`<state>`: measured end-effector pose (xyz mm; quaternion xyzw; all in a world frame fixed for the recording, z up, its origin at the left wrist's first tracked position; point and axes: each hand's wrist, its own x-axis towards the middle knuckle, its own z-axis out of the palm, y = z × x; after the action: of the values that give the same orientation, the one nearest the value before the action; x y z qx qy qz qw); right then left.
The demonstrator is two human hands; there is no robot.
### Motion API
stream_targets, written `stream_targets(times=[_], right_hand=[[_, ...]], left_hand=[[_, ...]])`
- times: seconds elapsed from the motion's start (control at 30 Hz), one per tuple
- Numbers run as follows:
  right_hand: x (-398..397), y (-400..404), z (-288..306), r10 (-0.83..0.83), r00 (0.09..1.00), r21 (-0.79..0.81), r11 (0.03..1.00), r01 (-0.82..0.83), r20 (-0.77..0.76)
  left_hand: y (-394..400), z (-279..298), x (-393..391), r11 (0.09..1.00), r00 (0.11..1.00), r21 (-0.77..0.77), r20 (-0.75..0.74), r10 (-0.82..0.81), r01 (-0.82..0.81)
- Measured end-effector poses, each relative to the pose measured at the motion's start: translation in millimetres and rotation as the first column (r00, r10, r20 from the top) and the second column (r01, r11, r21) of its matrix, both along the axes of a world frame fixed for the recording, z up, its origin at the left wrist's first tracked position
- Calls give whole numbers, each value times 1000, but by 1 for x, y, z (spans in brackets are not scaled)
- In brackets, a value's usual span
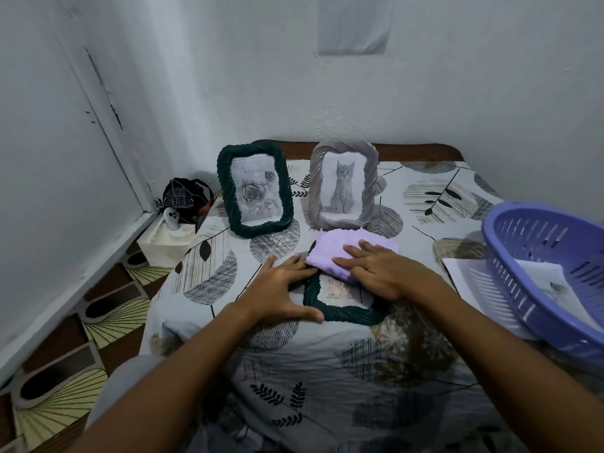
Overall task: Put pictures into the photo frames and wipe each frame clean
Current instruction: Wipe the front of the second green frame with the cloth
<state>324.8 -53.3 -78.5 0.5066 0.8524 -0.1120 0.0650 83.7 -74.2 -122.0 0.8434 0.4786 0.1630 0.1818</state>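
Dark green frame point(343, 313) with a twisty rope-style border is lying flat on the bed, just below the middle of the picture, with some kind of print under the glass that's too blurry to make out. A folded lilac cloth point(346, 253) covers its top part, and the right hand point(380, 271) is pressed flat on it, fingers spread open. The left hand point(282, 294) is open too, fingers and thumb braced against the frame's left edge.

Behind it, two more frames stand upright: a matching green one with a rose picture point(255, 189) and, to its right, a grey one with a kitten picture point(343, 184).

The bed has a white sheet point(327, 371) printed with leaves and sits in a corner of plain white walls. A purple plastic basket point(549, 276) hangs in at the right edge with sheets of paper point(470, 273) under it. A tissue box point(166, 243) and a dark bag point(183, 197) sit on the patterned floor at the left. The lower middle of the sheet is free.
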Motion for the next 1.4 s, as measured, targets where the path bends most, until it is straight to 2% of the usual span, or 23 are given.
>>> stream_targets(times=[0.27,0.33,0.43,0.5,0.57,0.63,0.73,0.9,1.0,1.07,1.1,1.17,1.23,1.33,1.4], right_hand=[[-20,-11,9,-130,974,121,987,108,187],[-16,-3,16,-118,988,156,983,101,102],[2,13,14,31,996,143,990,-19,-82],[9,16,6,89,994,85,993,-84,-62],[12,15,-5,82,997,23,996,-81,-4],[12,12,-9,66,998,44,997,-67,20],[6,6,-14,-10,999,80,997,7,38],[-16,-13,-23,-262,965,154,954,258,10],[-33,-22,-17,-365,925,254,909,330,105],[-31,-17,-5,-305,947,316,913,259,104],[-25,-13,0,-207,976,319,932,175,70],[-7,-8,8,42,999,241,970,-36,-21],[7,-10,1,165,984,138,978,-154,-70],[15,-16,-17,175,984,116,979,-170,-35],[11,-14,-20,100,994,117,988,-104,39]], left_hand=[[-1,4,0,1000,1000,-18,-24,-2,2],[-1,3,0,1000,1000,-14,-17,-3,3],[0,2,0,1000,1000,-9,-15,-3,3],[1,1,0,1000,1000,-5,-13,-2,2],[2,0,0,1000,1000,-6,-7,0,0],[2,0,0,1000,1000,-4,-4,1,-1],[1,-1,1,1000,1000,7,2,1,-1],[1,-1,1,1000,1000,8,24,15,-15],[0,-1,1,1000,999,4,29,14,-14],[-1,0,1,1000,1000,-4,27,12,-12],[-1,0,0,1000,1000,-4,26,12,-12],[-1,1,0,1000,1000,-2,23,10,-10],[-1,0,0,1000,1000,-2,20,9,-9],[0,-1,0,1000,1000,-16,15,8,-8],[-1,0,0,1000,1000,-22,19,14,-14]])
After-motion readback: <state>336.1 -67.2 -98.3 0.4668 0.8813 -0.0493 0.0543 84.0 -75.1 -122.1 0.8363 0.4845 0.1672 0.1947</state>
